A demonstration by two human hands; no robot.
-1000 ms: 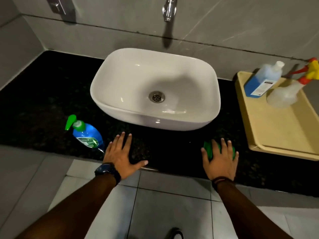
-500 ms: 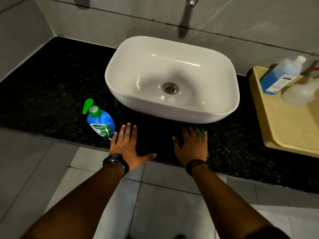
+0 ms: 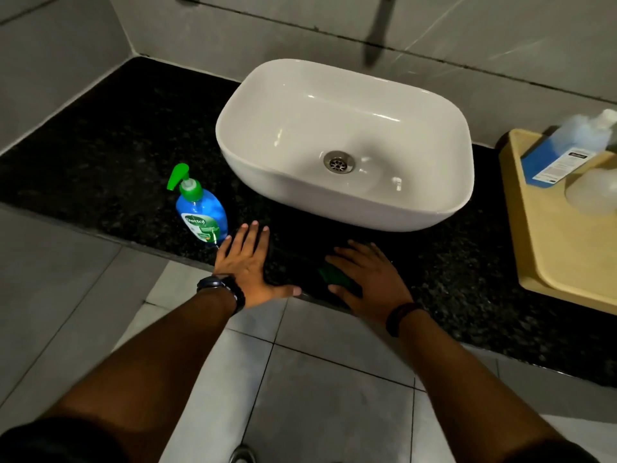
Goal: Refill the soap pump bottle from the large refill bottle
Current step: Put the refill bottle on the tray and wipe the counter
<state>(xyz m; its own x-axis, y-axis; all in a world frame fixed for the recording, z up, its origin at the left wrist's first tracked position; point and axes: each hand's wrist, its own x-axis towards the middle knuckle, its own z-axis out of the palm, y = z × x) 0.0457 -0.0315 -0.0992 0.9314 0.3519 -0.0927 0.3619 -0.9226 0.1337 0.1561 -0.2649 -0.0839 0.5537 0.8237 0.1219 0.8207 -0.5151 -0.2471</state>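
The blue soap pump bottle (image 3: 199, 208) with a green pump head stands on the black counter (image 3: 110, 155), left of the basin. My left hand (image 3: 251, 266) lies flat on the counter edge just right of the bottle, fingers spread, holding nothing. My right hand (image 3: 365, 279) presses flat on a green cloth or sponge (image 3: 335, 278), most of it hidden under the palm. The large blue refill bottle (image 3: 564, 152) with a white cap lies on the yellow tray (image 3: 551, 248) at the far right, blurred.
A white vessel basin (image 3: 347, 142) sits mid-counter with a tap spout above. A pale translucent spray bottle (image 3: 591, 192) lies on the tray beside the refill bottle. Grey tiled wall behind, grey floor tiles below the counter edge.
My right hand slid the green cloth leftward along the counter front, from the right of the basin to near my left hand. The view shifted left and down; my left hand stayed put.
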